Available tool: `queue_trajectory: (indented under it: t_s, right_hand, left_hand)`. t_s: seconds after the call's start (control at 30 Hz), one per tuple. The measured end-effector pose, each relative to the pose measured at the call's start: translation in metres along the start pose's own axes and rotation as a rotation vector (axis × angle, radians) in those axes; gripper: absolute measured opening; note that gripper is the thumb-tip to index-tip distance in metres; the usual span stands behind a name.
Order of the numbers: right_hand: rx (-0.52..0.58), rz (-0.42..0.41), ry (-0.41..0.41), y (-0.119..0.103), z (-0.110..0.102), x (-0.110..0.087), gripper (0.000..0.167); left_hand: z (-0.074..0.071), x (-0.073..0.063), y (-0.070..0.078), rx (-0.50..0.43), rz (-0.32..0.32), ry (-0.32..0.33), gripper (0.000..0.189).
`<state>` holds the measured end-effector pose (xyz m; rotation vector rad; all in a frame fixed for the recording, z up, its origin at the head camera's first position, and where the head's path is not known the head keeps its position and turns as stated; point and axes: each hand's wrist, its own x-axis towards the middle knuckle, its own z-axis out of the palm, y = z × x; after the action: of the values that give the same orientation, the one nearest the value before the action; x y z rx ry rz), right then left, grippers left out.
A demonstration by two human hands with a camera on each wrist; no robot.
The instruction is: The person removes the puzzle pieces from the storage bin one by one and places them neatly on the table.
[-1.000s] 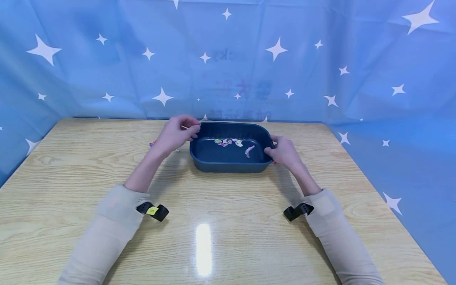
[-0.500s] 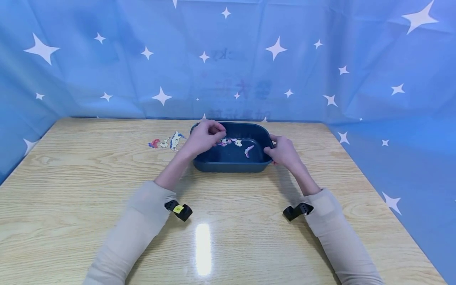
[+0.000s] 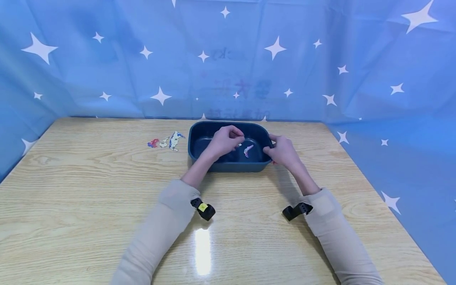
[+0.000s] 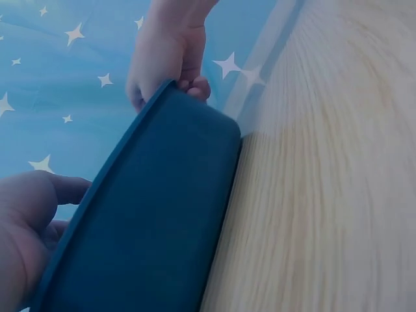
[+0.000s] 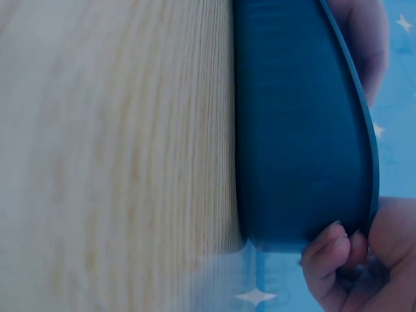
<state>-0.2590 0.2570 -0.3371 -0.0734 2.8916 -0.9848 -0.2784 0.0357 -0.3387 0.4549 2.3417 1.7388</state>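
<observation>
A dark blue plastic basin (image 3: 233,167) stands at the back of the table, long side facing me. My left hand (image 3: 225,142) reaches in over its front rim, fingers loosely bent, and nothing shows between them. On the basin floor lies a pink-purple sticker-like cutout (image 3: 248,150); a small pale piece (image 3: 240,145) peeks out by the left fingertips, and the hand hides the floor behind it. At the right end, my right hand (image 3: 283,152) grips the basin's rim; in the right wrist view its fingers (image 5: 325,250) curl against the outer wall.
Left of the basin several flat cutouts lie on the wooden table (image 3: 107,178): a red-blue one (image 3: 153,143), a pale one (image 3: 164,142) and a blue-white one (image 3: 175,141). A blue star-patterned cloth (image 3: 228,79) hangs behind the table.
My left hand has moved right from the basin's left rim to over its middle, uncovering the cutouts on the table and covering those inside. The right hand keeps its grip on the basin.
</observation>
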Motion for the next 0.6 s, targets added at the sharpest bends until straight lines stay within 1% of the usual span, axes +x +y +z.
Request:
queue_trajectory:
  t_s: [0.23, 0.4, 0.5, 0.6]
  right_hand:
    - [0.006, 0.006, 0.004, 0.000, 0.000, 0.001, 0.060]
    - [0.006, 0.009, 0.002, 0.000, 0.001, 0.001, 0.060]
    - [0.002, 0.005, 0.002, 0.000, 0.001, 0.001, 0.060]
    - [-0.003, 0.003, 0.005, 0.000, 0.001, 0.001, 0.060]
  left_hand:
    - [0.014, 0.009, -0.001, 0.007, -0.035, 0.025, 0.018]
    - [0.021, 0.012, -0.001, 0.037, -0.077, 0.044, 0.018]
    - [0.024, 0.016, 0.001, 0.074, -0.095, 0.041, 0.020]
    - [0.028, 0.021, 0.002, 0.152, -0.106, 0.039, 0.021]
